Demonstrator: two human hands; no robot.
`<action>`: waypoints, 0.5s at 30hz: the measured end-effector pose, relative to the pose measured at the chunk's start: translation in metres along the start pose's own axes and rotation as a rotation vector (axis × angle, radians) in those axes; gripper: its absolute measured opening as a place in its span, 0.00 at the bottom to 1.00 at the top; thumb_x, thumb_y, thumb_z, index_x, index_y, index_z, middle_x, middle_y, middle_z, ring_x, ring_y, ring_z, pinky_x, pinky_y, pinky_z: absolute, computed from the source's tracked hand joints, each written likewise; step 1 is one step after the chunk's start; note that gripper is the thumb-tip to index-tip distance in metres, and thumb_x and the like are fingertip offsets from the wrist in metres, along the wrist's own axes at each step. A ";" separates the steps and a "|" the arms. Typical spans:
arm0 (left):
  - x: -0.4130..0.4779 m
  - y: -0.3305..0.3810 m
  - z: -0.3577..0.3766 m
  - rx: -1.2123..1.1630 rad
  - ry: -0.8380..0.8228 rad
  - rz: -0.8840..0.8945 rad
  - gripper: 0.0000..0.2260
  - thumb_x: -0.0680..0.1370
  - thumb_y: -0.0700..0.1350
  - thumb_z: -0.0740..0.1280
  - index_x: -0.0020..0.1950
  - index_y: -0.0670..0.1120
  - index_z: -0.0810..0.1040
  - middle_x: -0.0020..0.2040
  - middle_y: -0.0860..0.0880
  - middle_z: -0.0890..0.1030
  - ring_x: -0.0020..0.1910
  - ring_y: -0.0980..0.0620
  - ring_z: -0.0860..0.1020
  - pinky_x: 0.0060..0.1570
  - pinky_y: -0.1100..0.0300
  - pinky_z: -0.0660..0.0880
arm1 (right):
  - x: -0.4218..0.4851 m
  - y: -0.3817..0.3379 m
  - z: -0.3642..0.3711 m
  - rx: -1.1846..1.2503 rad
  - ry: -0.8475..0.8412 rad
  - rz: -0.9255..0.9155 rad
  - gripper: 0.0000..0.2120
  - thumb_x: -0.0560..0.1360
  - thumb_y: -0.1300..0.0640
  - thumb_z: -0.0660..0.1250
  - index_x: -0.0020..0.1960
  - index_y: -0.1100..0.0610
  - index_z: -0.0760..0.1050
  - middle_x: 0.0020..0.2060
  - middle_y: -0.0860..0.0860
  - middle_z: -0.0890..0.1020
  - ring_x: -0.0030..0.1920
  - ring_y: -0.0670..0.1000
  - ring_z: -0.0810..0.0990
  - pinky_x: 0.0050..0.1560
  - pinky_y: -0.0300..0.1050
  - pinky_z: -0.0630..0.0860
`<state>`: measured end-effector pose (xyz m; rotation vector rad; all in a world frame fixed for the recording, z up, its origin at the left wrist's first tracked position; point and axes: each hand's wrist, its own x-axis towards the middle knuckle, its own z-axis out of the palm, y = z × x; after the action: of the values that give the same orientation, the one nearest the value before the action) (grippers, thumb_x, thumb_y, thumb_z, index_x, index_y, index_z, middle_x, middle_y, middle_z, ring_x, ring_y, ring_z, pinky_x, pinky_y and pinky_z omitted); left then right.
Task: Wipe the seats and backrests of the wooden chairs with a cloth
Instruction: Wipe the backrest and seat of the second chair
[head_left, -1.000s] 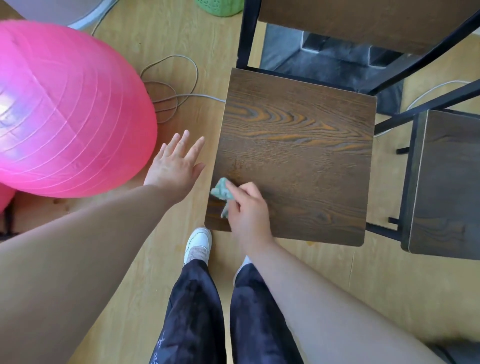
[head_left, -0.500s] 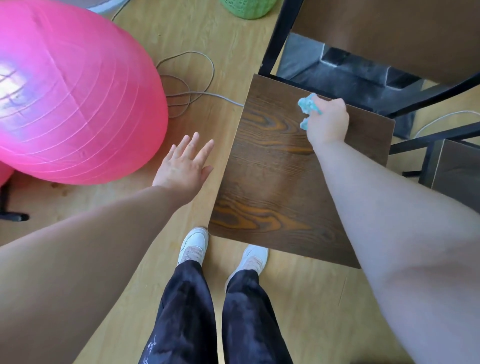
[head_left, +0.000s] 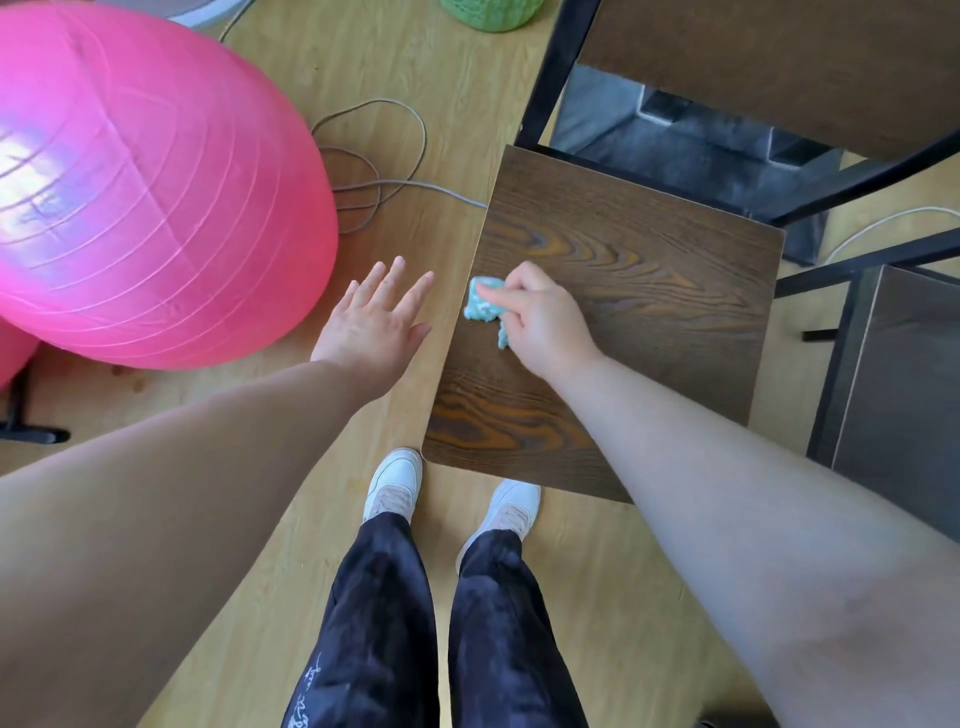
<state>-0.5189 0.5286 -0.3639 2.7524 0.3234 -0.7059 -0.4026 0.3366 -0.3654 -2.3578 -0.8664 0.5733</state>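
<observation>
A dark wooden chair seat (head_left: 649, 291) with a black metal frame stands in front of me. Its wooden backrest (head_left: 779, 57) rises at the top right. My right hand (head_left: 545, 322) presses a small turquoise cloth (head_left: 485, 306) onto the seat near its left edge. My left hand (head_left: 376, 325) hovers with fingers spread over the floor just left of the seat, holding nothing. A second wooden chair seat (head_left: 909, 395) shows at the right edge.
A large pink exercise ball (head_left: 145, 192) sits on the floor at the left. A grey cable (head_left: 374, 171) loops on the wooden floor between ball and chair. A green basket (head_left: 491, 13) stands at the top. My white shoes (head_left: 395, 483) touch the seat's front edge.
My right hand has pulled the cloth from the seat's back edge toward the left middle of the seat. My left hand stayed spread beside the chair.
</observation>
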 end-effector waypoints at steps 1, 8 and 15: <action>-0.002 0.000 0.000 0.003 -0.003 0.000 0.26 0.85 0.56 0.48 0.81 0.55 0.43 0.82 0.46 0.44 0.81 0.46 0.43 0.79 0.47 0.47 | -0.012 -0.005 0.006 0.014 -0.010 0.000 0.13 0.78 0.64 0.64 0.58 0.54 0.82 0.44 0.51 0.74 0.42 0.46 0.71 0.45 0.37 0.69; -0.022 0.005 -0.001 0.041 -0.032 0.017 0.27 0.85 0.56 0.49 0.81 0.55 0.43 0.82 0.46 0.44 0.80 0.46 0.42 0.78 0.48 0.47 | -0.091 -0.045 0.044 0.153 -0.151 0.047 0.10 0.79 0.59 0.63 0.56 0.56 0.81 0.41 0.48 0.71 0.41 0.41 0.67 0.44 0.35 0.68; -0.037 0.013 -0.012 0.092 -0.043 0.049 0.26 0.85 0.55 0.48 0.81 0.55 0.43 0.82 0.46 0.44 0.80 0.45 0.43 0.78 0.48 0.47 | -0.129 -0.064 0.063 0.089 -0.267 0.082 0.13 0.76 0.65 0.65 0.58 0.56 0.80 0.42 0.48 0.71 0.44 0.53 0.71 0.45 0.46 0.73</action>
<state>-0.5415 0.5146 -0.3330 2.8156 0.2195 -0.7850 -0.5563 0.3111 -0.3470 -2.2763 -0.8421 0.9572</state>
